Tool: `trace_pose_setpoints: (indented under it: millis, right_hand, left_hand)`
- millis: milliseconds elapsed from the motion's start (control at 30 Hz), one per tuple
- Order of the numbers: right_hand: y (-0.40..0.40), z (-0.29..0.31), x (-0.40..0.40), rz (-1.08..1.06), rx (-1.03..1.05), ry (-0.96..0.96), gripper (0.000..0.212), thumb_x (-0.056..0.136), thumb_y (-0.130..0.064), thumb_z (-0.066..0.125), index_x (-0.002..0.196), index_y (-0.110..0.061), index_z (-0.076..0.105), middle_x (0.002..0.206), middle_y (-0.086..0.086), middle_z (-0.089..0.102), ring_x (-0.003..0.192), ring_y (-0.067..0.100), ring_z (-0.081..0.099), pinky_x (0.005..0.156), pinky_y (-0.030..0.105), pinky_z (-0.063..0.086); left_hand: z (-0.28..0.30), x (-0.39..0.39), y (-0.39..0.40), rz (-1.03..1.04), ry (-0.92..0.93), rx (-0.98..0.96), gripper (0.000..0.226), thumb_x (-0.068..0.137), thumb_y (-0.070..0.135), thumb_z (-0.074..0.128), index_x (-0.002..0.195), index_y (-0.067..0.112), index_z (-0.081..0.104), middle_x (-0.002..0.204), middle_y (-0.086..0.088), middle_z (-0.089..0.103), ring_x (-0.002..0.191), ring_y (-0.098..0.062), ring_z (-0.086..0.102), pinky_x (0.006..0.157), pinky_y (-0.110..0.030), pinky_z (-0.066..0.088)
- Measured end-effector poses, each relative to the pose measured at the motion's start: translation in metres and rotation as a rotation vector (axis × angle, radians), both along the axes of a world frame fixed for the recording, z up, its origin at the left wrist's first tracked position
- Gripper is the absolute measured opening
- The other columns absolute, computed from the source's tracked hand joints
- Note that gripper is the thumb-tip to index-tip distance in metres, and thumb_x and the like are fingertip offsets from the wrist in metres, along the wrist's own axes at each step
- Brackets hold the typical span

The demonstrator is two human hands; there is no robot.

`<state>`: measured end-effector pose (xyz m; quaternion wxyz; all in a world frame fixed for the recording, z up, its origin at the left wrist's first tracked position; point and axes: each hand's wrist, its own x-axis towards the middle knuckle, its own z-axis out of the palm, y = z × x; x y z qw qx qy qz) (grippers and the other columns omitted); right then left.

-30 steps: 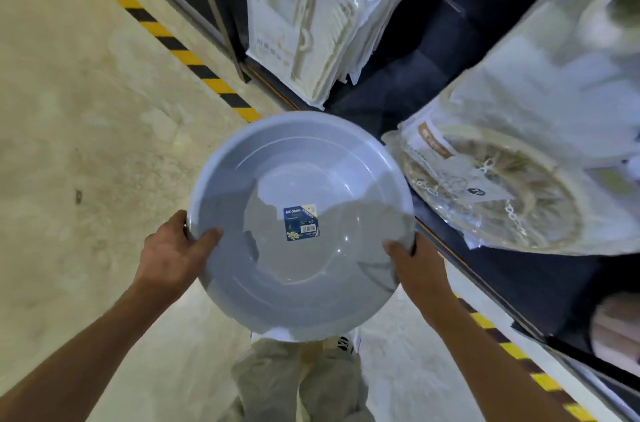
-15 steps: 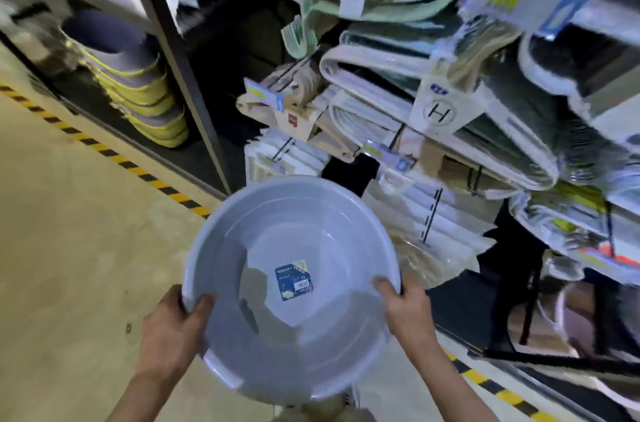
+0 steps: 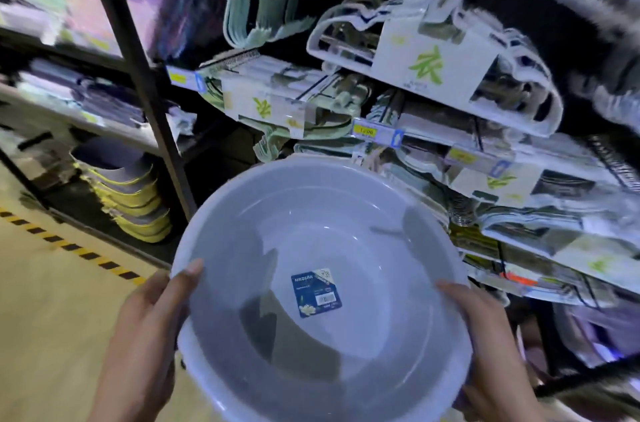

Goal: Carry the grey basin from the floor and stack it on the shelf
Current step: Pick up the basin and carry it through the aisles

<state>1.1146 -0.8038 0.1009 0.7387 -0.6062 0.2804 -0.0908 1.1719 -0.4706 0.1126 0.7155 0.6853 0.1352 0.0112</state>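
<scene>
I hold a round grey basin (image 3: 346, 231) in front of me, open side up, with a blue label stuck to its inside bottom. My left hand (image 3: 152, 328) grips its left rim, thumb over the edge. On the opposite rim my right hand (image 3: 485, 345) grips the same way. The basin is raised in front of a dark shelf unit (image 3: 138, 51). On the low shelf at the left stands a stack of grey and yellow basins (image 3: 128, 203).
Packs of clothes hangers (image 3: 433, 58) fill the shelves straight ahead and to the right, close to the basin's far rim. A black upright post (image 3: 173, 162) divides the shelf bays. Yellow-black floor tape (image 3: 69, 245) runs along the shelf base on the pale floor.
The view has tilted up from the floor to the shelves. The basin has come up higher and closer to the hanger shelves, with both hands still on its rim.
</scene>
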Motion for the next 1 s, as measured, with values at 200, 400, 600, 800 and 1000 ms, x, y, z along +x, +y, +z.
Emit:
trace_pose_setpoints:
  millis: [200, 400, 600, 800, 1000]
  right_hand:
    - [-0.015, 0.056, -0.036, -0.122, -0.051, -0.121, 0.034, 0.052, -0.031, 0.082, 0.077, -0.009, 0.077, 0.076, 0.010, 0.077, 0.066, 0.019, 0.074, 0.057, 0.032, 0.056]
    - [-0.049, 0.070, -0.081, -0.269, -0.148, -0.109, 0.018, 0.084, -0.019, 0.065, 0.077, -0.018, 0.082, 0.075, 0.014, 0.078, 0.059, 0.023, 0.075, 0.045, 0.029, 0.052]
    - [-0.080, 0.069, -0.145, -0.458, -0.112, -0.122, 0.015, 0.076, -0.028, 0.071, 0.082, -0.018, 0.081, 0.082, 0.016, 0.079, 0.066, 0.031, 0.075, 0.053, 0.035, 0.056]
    - [-0.122, 0.070, -0.233, -0.640, -0.140, -0.148, 0.017, 0.074, -0.026, 0.073, 0.084, -0.015, 0.081, 0.085, 0.019, 0.078, 0.070, 0.035, 0.075, 0.064, 0.041, 0.054]
    - [-0.165, 0.069, -0.341, -0.871, -0.161, -0.107, 0.019, 0.067, -0.028, 0.072, 0.076, -0.012, 0.078, 0.088, 0.028, 0.075, 0.077, 0.051, 0.070, 0.070, 0.047, 0.048]
  left_hand:
    - [0.040, 0.002, -0.037, -0.123, -0.064, -0.076, 0.025, 0.091, 0.034, 0.065, 0.074, 0.025, 0.081, 0.077, -0.010, 0.080, 0.061, -0.022, 0.076, 0.061, -0.040, 0.050]
    - [0.047, 0.010, -0.074, -0.311, -0.041, -0.123, 0.046, 0.070, 0.054, 0.077, 0.101, 0.020, 0.081, 0.096, -0.014, 0.081, 0.084, -0.034, 0.079, 0.086, -0.055, 0.056]
    - [0.049, 0.002, -0.141, -0.507, -0.086, -0.095, 0.024, 0.083, 0.044, 0.071, 0.085, 0.022, 0.081, 0.079, -0.017, 0.079, 0.063, -0.028, 0.075, 0.060, -0.040, 0.052]
    - [0.049, -0.044, -0.220, -0.645, -0.097, -0.096, 0.043, 0.088, 0.035, 0.072, 0.093, -0.007, 0.068, 0.088, -0.037, 0.069, 0.068, -0.039, 0.066, 0.062, -0.037, 0.048]
    - [0.055, -0.122, -0.308, -0.822, -0.147, -0.040, 0.021, 0.089, 0.036, 0.072, 0.074, 0.024, 0.080, 0.064, 0.005, 0.077, 0.049, -0.010, 0.071, 0.061, -0.034, 0.048]
